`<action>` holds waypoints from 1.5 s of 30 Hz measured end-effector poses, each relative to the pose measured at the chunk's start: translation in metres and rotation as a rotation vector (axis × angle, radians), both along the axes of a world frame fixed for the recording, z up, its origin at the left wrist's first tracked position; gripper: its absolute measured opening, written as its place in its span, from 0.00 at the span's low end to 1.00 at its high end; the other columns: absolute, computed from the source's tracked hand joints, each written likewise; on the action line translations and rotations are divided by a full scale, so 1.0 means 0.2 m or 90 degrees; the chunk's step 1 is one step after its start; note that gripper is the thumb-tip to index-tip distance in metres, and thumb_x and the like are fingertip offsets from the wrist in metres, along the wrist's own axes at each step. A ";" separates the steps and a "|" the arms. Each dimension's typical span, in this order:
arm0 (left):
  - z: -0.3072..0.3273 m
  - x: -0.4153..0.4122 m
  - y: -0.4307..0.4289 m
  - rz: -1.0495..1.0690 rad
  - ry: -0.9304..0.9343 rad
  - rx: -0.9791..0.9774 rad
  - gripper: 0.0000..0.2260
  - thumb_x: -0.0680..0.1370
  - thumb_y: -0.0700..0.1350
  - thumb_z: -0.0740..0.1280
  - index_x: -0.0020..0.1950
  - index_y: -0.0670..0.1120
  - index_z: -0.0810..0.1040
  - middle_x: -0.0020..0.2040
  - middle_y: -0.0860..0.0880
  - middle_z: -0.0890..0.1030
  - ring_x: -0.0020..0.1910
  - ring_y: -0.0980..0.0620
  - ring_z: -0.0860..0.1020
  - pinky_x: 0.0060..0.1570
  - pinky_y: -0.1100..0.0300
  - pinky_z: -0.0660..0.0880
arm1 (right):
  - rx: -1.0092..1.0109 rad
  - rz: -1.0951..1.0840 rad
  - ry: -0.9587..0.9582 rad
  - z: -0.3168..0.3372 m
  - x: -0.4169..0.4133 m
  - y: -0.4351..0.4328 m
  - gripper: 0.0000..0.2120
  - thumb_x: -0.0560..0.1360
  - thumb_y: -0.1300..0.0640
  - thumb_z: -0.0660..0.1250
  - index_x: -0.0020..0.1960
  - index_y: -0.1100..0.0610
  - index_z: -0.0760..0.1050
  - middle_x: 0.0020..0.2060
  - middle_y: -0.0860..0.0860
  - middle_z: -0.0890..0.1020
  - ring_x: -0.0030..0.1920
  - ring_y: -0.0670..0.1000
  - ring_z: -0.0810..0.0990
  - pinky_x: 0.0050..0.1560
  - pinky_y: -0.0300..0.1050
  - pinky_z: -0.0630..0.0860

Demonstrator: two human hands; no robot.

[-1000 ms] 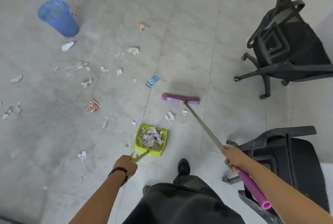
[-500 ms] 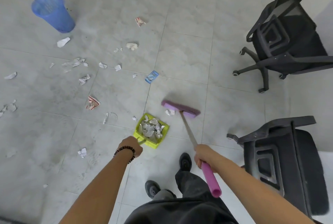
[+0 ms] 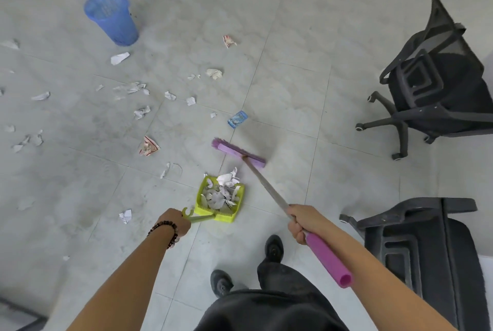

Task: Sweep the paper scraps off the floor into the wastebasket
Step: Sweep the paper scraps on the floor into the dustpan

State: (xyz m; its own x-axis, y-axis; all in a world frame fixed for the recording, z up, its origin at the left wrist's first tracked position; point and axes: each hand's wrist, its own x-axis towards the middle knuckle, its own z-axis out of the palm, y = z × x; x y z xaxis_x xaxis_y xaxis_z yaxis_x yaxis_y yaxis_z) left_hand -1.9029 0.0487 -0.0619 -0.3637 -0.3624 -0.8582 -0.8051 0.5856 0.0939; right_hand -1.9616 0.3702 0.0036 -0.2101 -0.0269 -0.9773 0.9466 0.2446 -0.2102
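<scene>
1. Left hand (image 3: 176, 224): grips the handle of the lime-green plastic dustpan (image 3: 222, 217), which is heaped with scraps.
2. Right hand (image 3: 301, 221): grips the purple long-handled broom (image 3: 240, 154).
3. White paper scraps (image 3: 141, 112): scattered toward the blue plastic wastebasket (image 3: 112, 17).
4. Advice: keep the pan lip flat and use short strokes.

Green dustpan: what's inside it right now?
Crumpled white and grey paper scraps fill the dustpan, a few poking past its far edge. The heap covers the pan floor, so anything beneath is hidden.
</scene>
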 end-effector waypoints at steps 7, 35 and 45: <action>0.04 0.35 -0.07 0.099 0.022 -0.002 0.06 0.74 0.37 0.58 0.43 0.42 0.75 0.34 0.46 0.73 0.27 0.49 0.70 0.26 0.65 0.66 | 0.051 0.229 0.177 -0.12 -0.07 -0.15 0.10 0.79 0.63 0.51 0.50 0.63 0.71 0.21 0.55 0.70 0.18 0.49 0.67 0.20 0.39 0.66; 0.05 0.66 -0.22 0.202 -0.019 -0.037 0.06 0.75 0.39 0.58 0.45 0.42 0.74 0.33 0.47 0.72 0.27 0.50 0.70 0.27 0.64 0.68 | -0.010 0.484 0.153 -0.08 -0.03 -0.72 0.07 0.76 0.62 0.55 0.40 0.56 0.66 0.22 0.52 0.69 0.19 0.49 0.65 0.20 0.36 0.64; -0.01 0.83 -0.25 0.285 -0.017 -0.004 0.07 0.73 0.37 0.57 0.44 0.43 0.74 0.33 0.47 0.72 0.28 0.50 0.69 0.27 0.64 0.67 | 0.054 0.580 0.279 -0.42 -0.06 -1.16 0.08 0.73 0.63 0.54 0.47 0.59 0.71 0.22 0.54 0.75 0.22 0.54 0.72 0.31 0.46 0.72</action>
